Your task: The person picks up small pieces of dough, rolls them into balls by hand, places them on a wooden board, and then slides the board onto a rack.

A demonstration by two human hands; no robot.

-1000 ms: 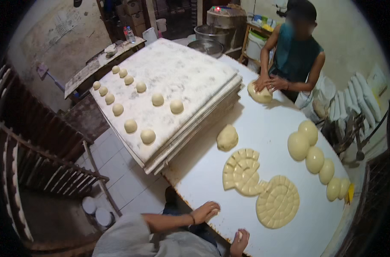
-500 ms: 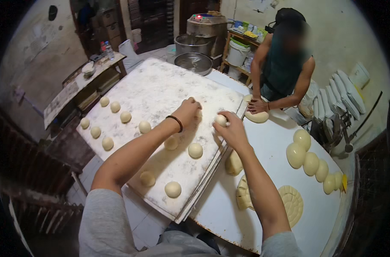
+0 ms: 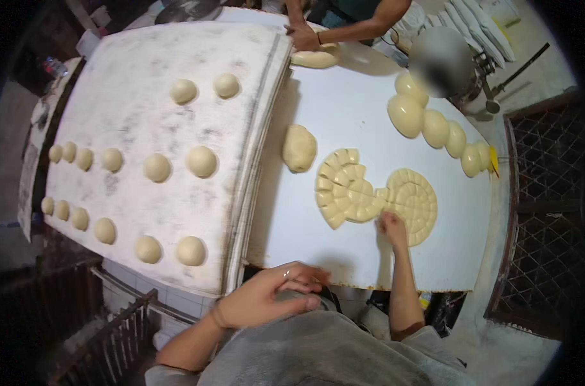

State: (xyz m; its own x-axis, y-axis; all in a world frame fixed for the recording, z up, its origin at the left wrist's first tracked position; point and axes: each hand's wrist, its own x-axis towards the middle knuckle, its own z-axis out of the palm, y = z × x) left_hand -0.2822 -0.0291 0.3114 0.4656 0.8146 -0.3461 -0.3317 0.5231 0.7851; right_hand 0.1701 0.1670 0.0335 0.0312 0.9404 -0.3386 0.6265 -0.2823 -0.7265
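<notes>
Showing curled fingers, the right hand [image 3: 392, 226] was at four o'clock, by the near-left rim of the scored dough disc [image 3: 416, 196] at three o'clock; whether it gripped a piece could not be told. The left hand [image 3: 279, 293], loose and empty, was at six o'clock near the bench [image 3: 357, 96]. Light pinching would probably have spared neighbouring pieces from stretching.
</notes>
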